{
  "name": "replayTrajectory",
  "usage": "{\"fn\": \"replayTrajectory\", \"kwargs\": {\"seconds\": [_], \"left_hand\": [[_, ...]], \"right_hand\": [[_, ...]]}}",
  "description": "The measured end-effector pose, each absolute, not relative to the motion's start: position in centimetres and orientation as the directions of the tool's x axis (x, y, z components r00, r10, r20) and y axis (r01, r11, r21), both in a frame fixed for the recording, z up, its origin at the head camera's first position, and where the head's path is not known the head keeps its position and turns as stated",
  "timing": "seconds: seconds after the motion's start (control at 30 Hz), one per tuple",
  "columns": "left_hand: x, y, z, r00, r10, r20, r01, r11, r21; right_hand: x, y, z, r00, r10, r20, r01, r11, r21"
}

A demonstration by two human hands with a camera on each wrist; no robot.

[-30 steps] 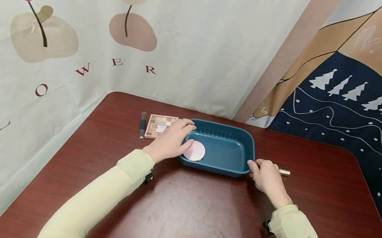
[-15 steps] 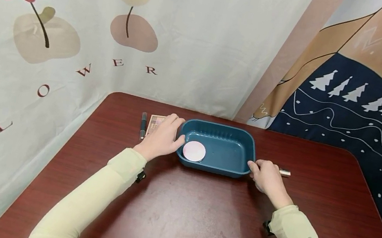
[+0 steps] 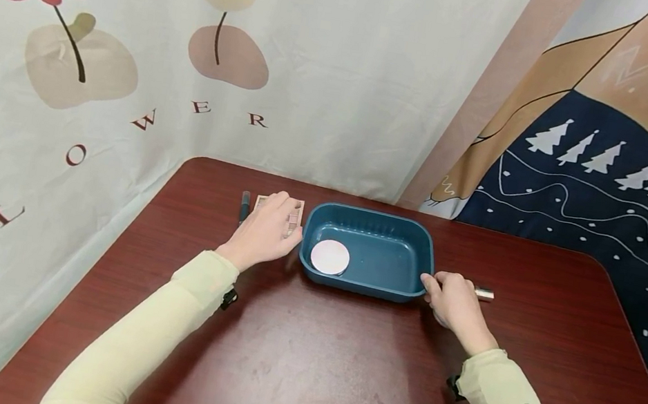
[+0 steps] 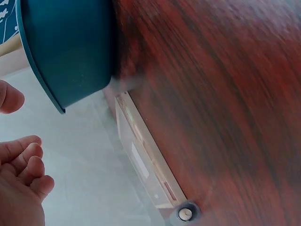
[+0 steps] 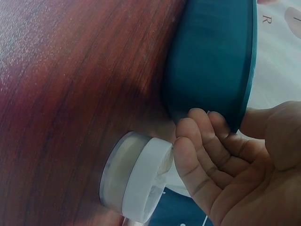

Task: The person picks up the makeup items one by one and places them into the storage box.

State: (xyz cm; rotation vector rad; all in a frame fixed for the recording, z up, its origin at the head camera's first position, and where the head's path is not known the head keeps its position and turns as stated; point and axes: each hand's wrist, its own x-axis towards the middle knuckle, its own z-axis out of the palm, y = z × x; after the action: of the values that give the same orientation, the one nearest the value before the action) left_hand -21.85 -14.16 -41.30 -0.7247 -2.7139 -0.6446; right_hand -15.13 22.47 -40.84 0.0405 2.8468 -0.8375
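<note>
A dark teal plastic basin [image 3: 388, 257] stands on the table with a round pale pink disc [image 3: 329, 257] lying in its left end. My right hand [image 3: 452, 301] pinches the basin's near right corner, thumb on the rim and fingers against the outer wall in the right wrist view. Left of the basin, my left hand [image 3: 263, 231] is held above an eyeshadow palette [image 4: 146, 150], partly covering it in the head view. The left wrist view has its thumb and fingers apart with nothing between them. Beside the palette lies a slim dark tube [image 3: 244, 206].
A round jar with a white lid [image 5: 136, 176] stands close to my right fingers. Just right of that hand, a small silvery end [image 3: 483, 293] of something pokes out. Behind the reddish-brown table [image 3: 299, 366] hang printed curtains [image 3: 348, 80].
My left hand has moved off the basin's left rim and gone left, over the palette. The right hand stays on the basin corner.
</note>
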Motion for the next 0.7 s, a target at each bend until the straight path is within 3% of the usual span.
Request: {"fn": "replayTrajectory", "kwargs": {"seconds": [0.2,0.7], "left_hand": [[-22.1,-15.0,-41.7,-0.836,0.397,0.379,0.525,0.780,0.340],[-22.4,-17.6,-42.6,-0.868,0.388,0.310,0.474,0.834,0.284]], "right_hand": [[-15.1,22.5,-40.8,-0.986,-0.031,-0.161,0.060,0.845,-0.531],[-15.1,22.5,-40.9,-0.987,-0.033,-0.159,0.057,0.846,-0.530]]}}
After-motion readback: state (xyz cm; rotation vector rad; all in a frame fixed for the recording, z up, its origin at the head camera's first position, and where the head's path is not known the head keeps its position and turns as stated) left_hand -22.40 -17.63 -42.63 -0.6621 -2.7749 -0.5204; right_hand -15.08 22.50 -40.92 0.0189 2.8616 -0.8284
